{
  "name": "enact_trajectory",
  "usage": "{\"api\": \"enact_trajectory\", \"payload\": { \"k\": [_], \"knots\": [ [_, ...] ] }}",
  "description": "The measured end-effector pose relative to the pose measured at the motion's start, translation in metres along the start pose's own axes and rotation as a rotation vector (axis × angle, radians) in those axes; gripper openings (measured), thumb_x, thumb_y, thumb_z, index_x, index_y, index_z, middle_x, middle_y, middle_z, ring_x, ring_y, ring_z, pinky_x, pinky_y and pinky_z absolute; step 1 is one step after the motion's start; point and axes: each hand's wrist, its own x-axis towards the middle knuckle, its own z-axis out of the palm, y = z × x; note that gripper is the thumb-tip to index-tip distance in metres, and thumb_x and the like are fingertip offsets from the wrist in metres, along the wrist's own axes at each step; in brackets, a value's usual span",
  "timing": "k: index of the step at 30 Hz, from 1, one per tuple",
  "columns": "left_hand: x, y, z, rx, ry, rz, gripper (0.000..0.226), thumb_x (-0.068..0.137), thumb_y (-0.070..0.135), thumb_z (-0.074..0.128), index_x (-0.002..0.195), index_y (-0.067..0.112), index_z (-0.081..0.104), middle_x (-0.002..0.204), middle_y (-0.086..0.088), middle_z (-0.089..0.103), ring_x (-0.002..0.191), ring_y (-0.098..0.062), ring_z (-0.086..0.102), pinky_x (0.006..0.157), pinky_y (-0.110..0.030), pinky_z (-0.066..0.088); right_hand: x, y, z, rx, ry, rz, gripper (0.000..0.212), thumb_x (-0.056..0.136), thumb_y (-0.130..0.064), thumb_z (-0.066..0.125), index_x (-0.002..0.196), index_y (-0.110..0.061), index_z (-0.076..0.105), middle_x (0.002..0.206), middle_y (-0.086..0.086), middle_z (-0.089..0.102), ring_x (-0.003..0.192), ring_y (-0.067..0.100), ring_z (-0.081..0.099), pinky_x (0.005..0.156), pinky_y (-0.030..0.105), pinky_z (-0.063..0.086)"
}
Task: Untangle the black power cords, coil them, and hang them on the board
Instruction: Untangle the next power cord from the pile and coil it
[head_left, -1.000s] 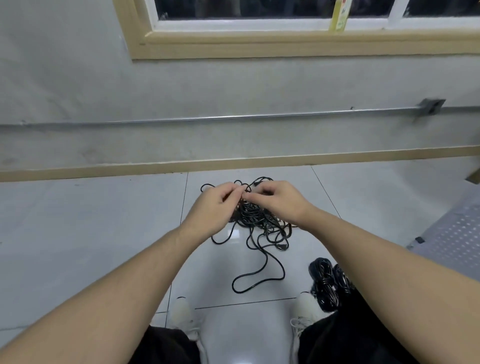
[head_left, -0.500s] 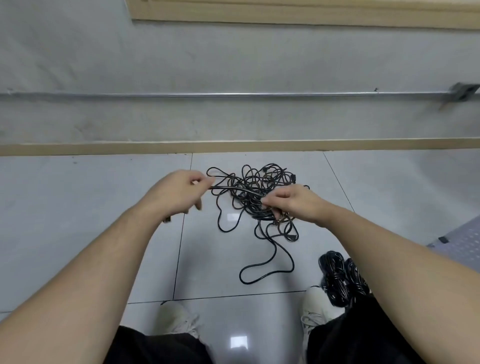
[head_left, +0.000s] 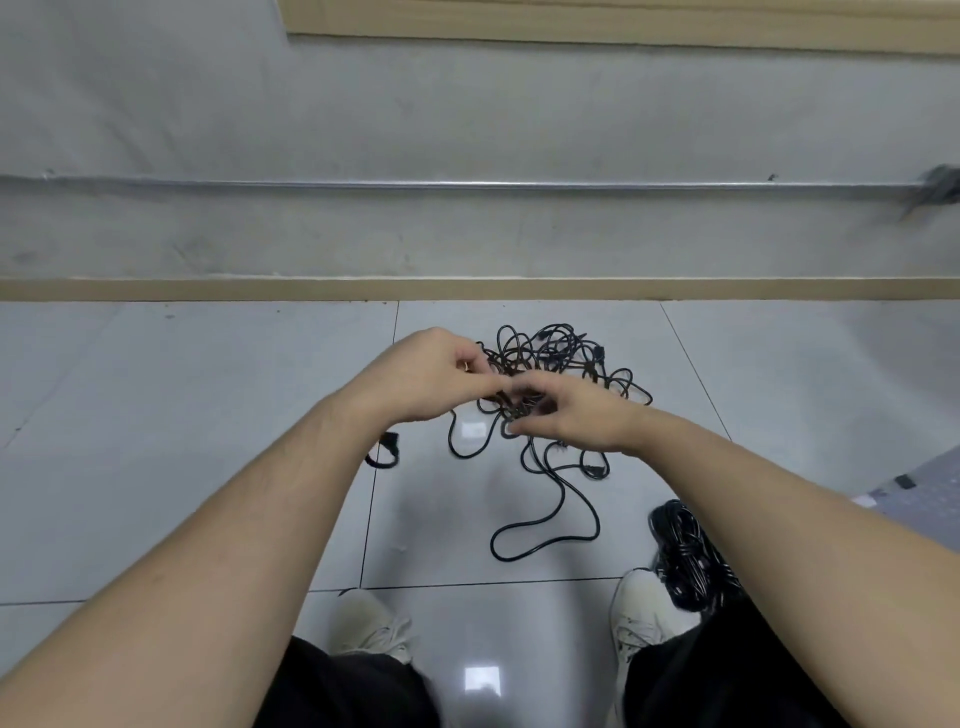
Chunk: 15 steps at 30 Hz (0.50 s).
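Observation:
A tangle of black power cords (head_left: 561, 364) lies on the white floor tiles in front of me, with one long loop (head_left: 545, 540) trailing toward my feet. My left hand (head_left: 426, 379) pinches a strand at the tangle's near left side. My right hand (head_left: 576, 410) meets it fingertip to fingertip and grips cords at the tangle's near edge. A black plug end (head_left: 384, 452) hangs just under my left wrist. Next to my right shoe lies a coiled black cord bundle (head_left: 685, 561).
The wall with a tan baseboard (head_left: 467, 289) and a metal conduit (head_left: 467, 183) runs close behind the tangle. A grey perforated board (head_left: 930, 499) lies at the right edge. My shoes (head_left: 374, 623) and knees fill the bottom of the view.
My left hand, which had drawn a strand out to the left, has come back to the right. Both hands now meet over the tangle's near edge. A plug now dangles below my left wrist.

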Motion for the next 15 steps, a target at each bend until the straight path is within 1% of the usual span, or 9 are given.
{"api": "enact_trajectory", "payload": {
  "k": [2,4,5,6,7,9,10,12,15],
  "knots": [
    [-0.002,0.001,0.001,0.015,-0.055,0.026,0.026,0.088,0.045,0.076,0.073,0.025,0.07,0.045,0.016,0.045,0.043,-0.005,0.037,0.046,-0.021,0.028,0.003,0.002,0.001,-0.03,0.004,-0.002,0.056,0.091,-0.014,0.075,0.14,-0.028,0.053,0.099,-0.009,0.059,0.074,0.008,0.058,0.06,0.014,0.045],
    [-0.004,0.001,0.002,0.029,-0.104,0.075,0.022,0.09,0.039,0.076,0.076,0.023,0.07,0.052,0.015,0.054,0.047,-0.004,0.04,0.048,-0.019,0.031,0.008,0.003,0.003,-0.19,-0.005,-0.009,0.058,0.091,-0.016,0.075,0.143,-0.029,0.052,0.104,-0.006,0.052,0.083,0.013,0.061,0.069,0.018,0.048],
    [-0.005,0.002,0.003,0.031,-0.13,0.1,0.02,0.091,0.036,0.076,0.079,0.021,0.07,0.057,0.014,0.06,0.047,-0.003,0.042,0.048,-0.018,0.033,0.009,0.003,0.003,-0.263,0.003,-0.007,0.054,0.091,-0.018,0.074,0.141,-0.027,0.055,0.11,-0.005,0.048,0.089,0.016,0.062,0.073,0.016,0.048],
    [-0.006,0.003,0.003,0.026,-0.152,0.112,0.02,0.091,0.034,0.076,0.081,0.018,0.07,0.06,0.013,0.064,0.046,-0.002,0.042,0.047,-0.016,0.034,0.009,0.002,0.003,-0.304,0.02,0.001,0.046,0.092,-0.02,0.074,0.136,-0.024,0.06,0.114,-0.005,0.046,0.09,0.017,0.063,0.071,0.011,0.046],
    [-0.007,0.004,0.003,0.012,-0.165,0.116,0.02,0.092,0.032,0.076,0.081,0.016,0.069,0.062,0.012,0.066,0.045,-0.002,0.041,0.045,-0.015,0.034,0.01,0.003,0.002,-0.315,0.04,0.017,0.035,0.093,-0.021,0.074,0.127,-0.021,0.066,0.114,-0.005,0.047,0.084,0.013,0.063,0.065,0.007,0.044],
    [-0.007,0.003,0.003,-0.03,-0.163,0.103,0.023,0.092,0.029,0.075,0.079,0.014,0.065,0.059,0.01,0.06,0.045,-0.005,0.039,0.046,-0.018,0.034,0.011,0.007,-0.002,-0.313,0.096,0.055,0.013,0.092,-0.023,0.075,0.104,-0.021,0.072,0.101,-0.006,0.059,0.068,0.003,0.056,0.053,0.006,0.04],
    [-0.007,0.002,0.004,-0.055,-0.164,0.088,0.025,0.092,0.029,0.075,0.077,0.014,0.063,0.057,0.01,0.054,0.047,-0.006,0.037,0.048,-0.02,0.033,0.011,0.01,-0.004,-0.292,0.119,0.076,0.007,0.09,-0.024,0.076,0.094,-0.025,0.071,0.091,-0.008,0.063,0.065,0.003,0.054,0.051,0.008,0.039],
    [-0.006,0.0,0.005,-0.093,-0.179,0.041,0.03,0.092,0.031,0.076,0.073,0.016,0.058,0.052,0.013,0.043,0.047,-0.006,0.034,0.048,-0.021,0.03,0.011,0.015,-0.009,-0.207,0.139,0.111,0.016,0.086,-0.022,0.08,0.084,-0.03,0.067,0.081,-0.01,0.067,0.063,0.005,0.055,0.059,0.018,0.046],
    [-0.002,-0.004,0.005,-0.005,-0.209,-0.048,0.036,0.091,0.042,0.075,0.072,0.017,0.055,0.051,0.015,0.043,0.042,-0.003,0.034,0.044,-0.017,0.029,0.009,0.018,-0.016,0.039,0.209,0.136,0.018,0.083,-0.014,0.082,0.084,-0.027,0.069,0.08,-0.003,0.072,0.064,0.01,0.058,0.068,0.028,0.049]
  ]
}}
